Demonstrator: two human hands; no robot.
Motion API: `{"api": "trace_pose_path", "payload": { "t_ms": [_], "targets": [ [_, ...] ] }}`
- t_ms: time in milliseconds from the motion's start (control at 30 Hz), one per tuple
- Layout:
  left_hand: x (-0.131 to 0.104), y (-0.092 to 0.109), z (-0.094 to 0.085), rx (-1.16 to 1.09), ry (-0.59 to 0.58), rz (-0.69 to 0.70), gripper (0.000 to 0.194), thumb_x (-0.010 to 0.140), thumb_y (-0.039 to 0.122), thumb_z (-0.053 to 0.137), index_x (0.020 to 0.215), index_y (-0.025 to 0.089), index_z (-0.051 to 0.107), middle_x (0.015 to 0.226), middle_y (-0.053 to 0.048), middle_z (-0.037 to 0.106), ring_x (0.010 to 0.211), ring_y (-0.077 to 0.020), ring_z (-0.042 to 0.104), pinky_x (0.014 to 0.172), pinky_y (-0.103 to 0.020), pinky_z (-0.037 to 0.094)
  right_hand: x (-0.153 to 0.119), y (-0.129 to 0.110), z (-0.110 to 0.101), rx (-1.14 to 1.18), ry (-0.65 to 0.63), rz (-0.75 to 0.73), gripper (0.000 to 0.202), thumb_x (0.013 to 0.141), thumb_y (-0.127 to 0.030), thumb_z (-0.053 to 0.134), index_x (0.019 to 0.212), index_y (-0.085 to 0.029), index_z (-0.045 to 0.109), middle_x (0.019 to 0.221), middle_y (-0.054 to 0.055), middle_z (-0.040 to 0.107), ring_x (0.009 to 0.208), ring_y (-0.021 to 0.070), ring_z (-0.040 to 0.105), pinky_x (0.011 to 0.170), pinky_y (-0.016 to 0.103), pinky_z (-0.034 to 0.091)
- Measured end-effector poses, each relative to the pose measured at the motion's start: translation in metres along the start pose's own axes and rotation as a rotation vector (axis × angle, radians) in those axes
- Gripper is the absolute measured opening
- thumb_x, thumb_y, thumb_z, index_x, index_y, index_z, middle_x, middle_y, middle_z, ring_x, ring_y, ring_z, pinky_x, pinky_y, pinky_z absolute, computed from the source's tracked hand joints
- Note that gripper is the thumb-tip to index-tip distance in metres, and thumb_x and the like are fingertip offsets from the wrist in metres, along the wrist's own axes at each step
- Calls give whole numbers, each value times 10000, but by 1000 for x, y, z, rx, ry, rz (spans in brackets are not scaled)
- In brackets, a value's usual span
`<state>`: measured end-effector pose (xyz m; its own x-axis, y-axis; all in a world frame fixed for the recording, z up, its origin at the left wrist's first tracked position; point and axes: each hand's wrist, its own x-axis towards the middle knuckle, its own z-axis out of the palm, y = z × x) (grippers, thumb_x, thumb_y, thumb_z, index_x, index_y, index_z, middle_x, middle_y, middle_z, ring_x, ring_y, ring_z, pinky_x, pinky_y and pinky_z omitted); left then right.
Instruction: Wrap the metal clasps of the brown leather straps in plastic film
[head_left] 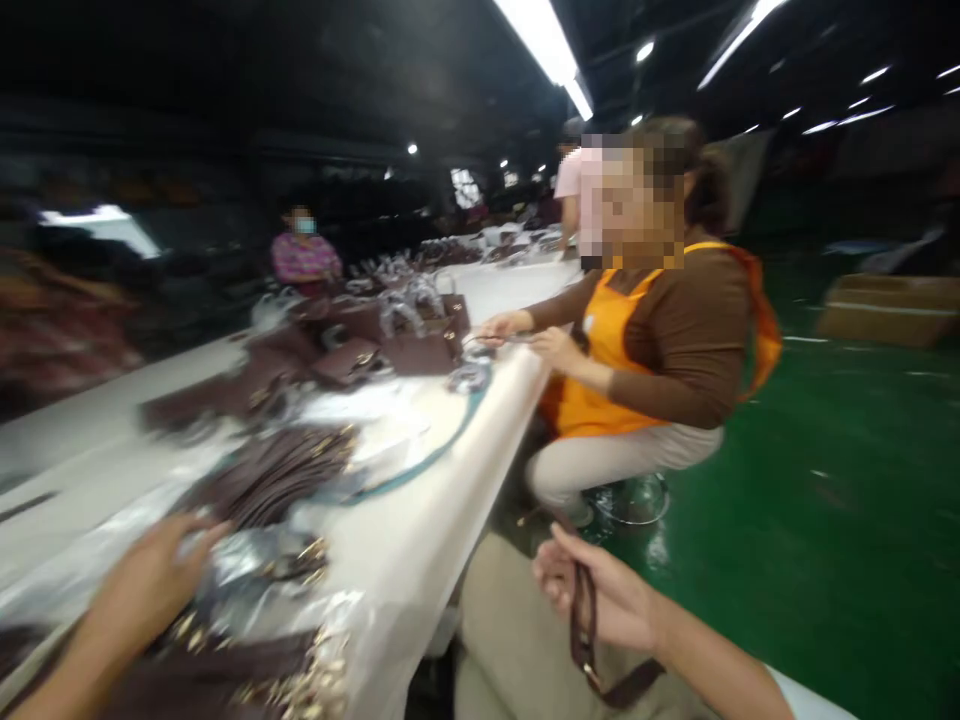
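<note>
Grip of the right hand point(600, 595), head view: fingers curled round a brown strap point(583, 630), loop hanging below the palm, gold buckle near the bottom, tail end running off over the person's lap point(499, 600). The held strap is off the bench point(442, 520), just beside its edge. Left hand point(154, 570): over the bench, thumb and fingers at a clear plastic packet point(244, 570); blurred, cannot tell if that grip is closed on it or only touching.

Containers: the packet is crumpled, with gold metal pieces point(311, 560) at its right side; inside or on top, cannot tell. Behind it, a bundle of brown straps point(281, 475) with gold clasps lies beside loose clear plastic. Nearest the camera, a second strap bundle point(202, 680), gold hardware toward its right end, clear film alongside. Farther along, brown handbags point(424, 345), some upright, some lying, some handles in clear wrap; insides hidden. Cardboard box point(889, 310) on the green floor point(840, 500), far right, contents not visible.

Co-worker in an orange apron point(611, 350) sits at the bench edge, both hands at a small item, too blurred to name.
</note>
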<state>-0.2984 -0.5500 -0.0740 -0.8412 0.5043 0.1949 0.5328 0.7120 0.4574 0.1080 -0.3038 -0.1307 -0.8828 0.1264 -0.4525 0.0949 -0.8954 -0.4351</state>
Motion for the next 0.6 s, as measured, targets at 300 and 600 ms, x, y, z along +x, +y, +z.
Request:
{"api": "trace_pose_path", "payload": {
  "t_ms": [300,600],
  "targets": [
    [-36,-35,-34,285,-112,-76,378,849,457,431,945,183,672,970,-100,736,934,-294,669,792,-339,461,23,-28,32,-99,-149,-110,468,772,-328,767,1209,-279,610,689,-80,492,353,-34,159,334,120,152],
    [-32,-44,-66,454,-3,143,404,920,459,355,823,209,657,827,-57,715,832,-238,650,757,-301,409,110,-54,111,-683,-121,-273,631,756,-350,763,1312,-137,552,561,-95,379,424,23,190,386,185,87]
  ]
}}
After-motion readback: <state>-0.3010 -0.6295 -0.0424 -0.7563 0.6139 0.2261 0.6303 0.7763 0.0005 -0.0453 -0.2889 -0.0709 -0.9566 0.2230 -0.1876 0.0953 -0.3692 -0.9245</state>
